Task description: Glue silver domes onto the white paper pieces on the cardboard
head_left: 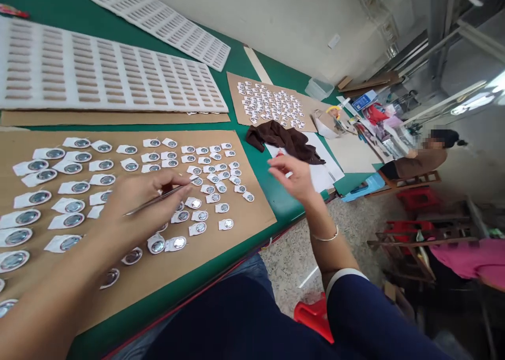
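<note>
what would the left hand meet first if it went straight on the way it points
Probably the round silvery piece with a white tab just ahead of the left hand, though the hand's height above the brown cardboard sheet is unclear.

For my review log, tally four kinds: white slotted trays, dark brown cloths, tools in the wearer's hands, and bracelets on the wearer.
White slotted trays: 2
Dark brown cloth: 1
Slim metal tool, left hand: 1
Bracelet: 1
Total: 5

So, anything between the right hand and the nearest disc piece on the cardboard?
Nothing visible: the gap between right hand and disc piece shows only green tabletop and cardboard; the left hand is farther left.
</note>
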Tool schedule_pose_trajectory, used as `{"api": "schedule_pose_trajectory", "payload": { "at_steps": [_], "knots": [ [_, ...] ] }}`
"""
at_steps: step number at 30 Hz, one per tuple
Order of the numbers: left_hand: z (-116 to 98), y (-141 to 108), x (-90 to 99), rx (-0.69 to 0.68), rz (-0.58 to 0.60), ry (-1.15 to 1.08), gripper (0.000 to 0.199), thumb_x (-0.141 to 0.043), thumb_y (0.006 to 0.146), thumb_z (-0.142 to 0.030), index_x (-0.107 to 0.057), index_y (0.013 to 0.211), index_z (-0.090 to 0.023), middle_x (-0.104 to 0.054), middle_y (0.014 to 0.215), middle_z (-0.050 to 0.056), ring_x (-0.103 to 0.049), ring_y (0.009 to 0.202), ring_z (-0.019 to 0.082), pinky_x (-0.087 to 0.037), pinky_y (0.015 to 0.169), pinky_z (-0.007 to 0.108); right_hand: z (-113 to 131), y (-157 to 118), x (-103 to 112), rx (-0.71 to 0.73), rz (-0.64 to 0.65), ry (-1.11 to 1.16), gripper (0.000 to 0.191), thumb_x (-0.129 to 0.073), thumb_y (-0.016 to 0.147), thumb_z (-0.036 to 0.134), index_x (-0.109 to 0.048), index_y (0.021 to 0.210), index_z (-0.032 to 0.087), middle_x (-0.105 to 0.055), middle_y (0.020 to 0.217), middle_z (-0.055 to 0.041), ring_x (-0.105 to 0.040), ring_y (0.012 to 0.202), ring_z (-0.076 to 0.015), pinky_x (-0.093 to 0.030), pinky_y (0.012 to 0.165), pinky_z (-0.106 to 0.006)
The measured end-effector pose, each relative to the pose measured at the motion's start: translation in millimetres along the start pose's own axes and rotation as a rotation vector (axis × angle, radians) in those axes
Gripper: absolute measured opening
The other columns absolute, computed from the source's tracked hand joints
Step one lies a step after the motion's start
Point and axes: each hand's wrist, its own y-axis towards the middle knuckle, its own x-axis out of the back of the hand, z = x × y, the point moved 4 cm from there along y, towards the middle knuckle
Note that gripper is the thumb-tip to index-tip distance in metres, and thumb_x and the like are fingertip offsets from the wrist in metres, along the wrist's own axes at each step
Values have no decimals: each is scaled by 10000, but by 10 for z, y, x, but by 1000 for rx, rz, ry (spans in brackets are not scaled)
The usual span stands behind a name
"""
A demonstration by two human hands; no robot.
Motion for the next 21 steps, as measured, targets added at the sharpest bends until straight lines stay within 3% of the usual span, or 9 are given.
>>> {"api": "schedule_pose_trajectory", "payload": {
  "at_steps": [2, 6, 9, 13, 17, 19, 21],
  "knots": [
    [24, 18, 34, 107, -41, 23, 208, -660, 794, -415, -720, 889, -240, -716, 810, -43, -604, 689, 135, -435, 622, 253, -311, -18, 171, -110, 12, -273, 183, -523, 910, 192, -626, 1058, 160, -681, 1043, -102, -658, 847, -190, -546, 719, -318],
    [68, 26, 12, 204, -106, -8, 259, -684, 765, -428, -727, 936, -238, -739, 952, -17, -657, 900, 192, -510, 836, 343, -745, -126, 154, -170, 303, -667, 484, -439, 852, 44, -506, 1311, 183, -498, 1381, -164, -605, 1070, -307, -535, 735, -385],
    [99, 9, -58, 246, -112, -15, 250, -698, 738, -420, -733, 918, -251, -742, 973, -15, -658, 987, 213, -496, 954, 398, -849, -166, 20, -77, 447, -742, 568, -475, 818, 31, -462, 1357, 208, -416, 1454, -168, -583, 1091, -335, -530, 692, -371],
    [45, -21, -110, 270, -123, -19, 250, -696, 723, -442, -735, 898, -268, -741, 979, -13, -664, 1003, 220, -500, 971, 410, -917, -131, -78, 44, 485, -743, 523, -448, 832, 21, -503, 1319, 205, -397, 1467, -183, -597, 1065, -327, -527, 694, -381],
    [-109, -74, -123, 336, -118, 7, 249, -708, 705, -478, -741, 887, -312, -742, 977, -40, -664, 1017, 238, -492, 995, 439, -966, -174, -31, 52, 382, -608, 440, -439, 854, 48, -554, 1252, 195, -422, 1444, -179, -607, 1073, -315, -547, 715, -407],
    [-190, -102, -139, 349, -102, 19, 228, -713, 705, -478, -742, 878, -332, -742, 982, -54, -664, 1027, 239, -492, 999, 438, -926, -222, 75, 9, 184, -425, 385, -502, 860, 118, -563, 1228, 210, -441, 1412, -163, -589, 1130, -298, -560, 789, -424],
    [-277, -104, -175, 257, -71, 29, 189, -710, 722, -464, -742, 859, -338, -743, 974, -62, -678, 987, 221, -527, 934, 385, -840, -256, 220, -35, -94, -212, 343, -580, 861, 240, -565, 1204, 231, -472, 1355, -139, -550, 1205, -288, -540, 908, -458]
  ]
}}
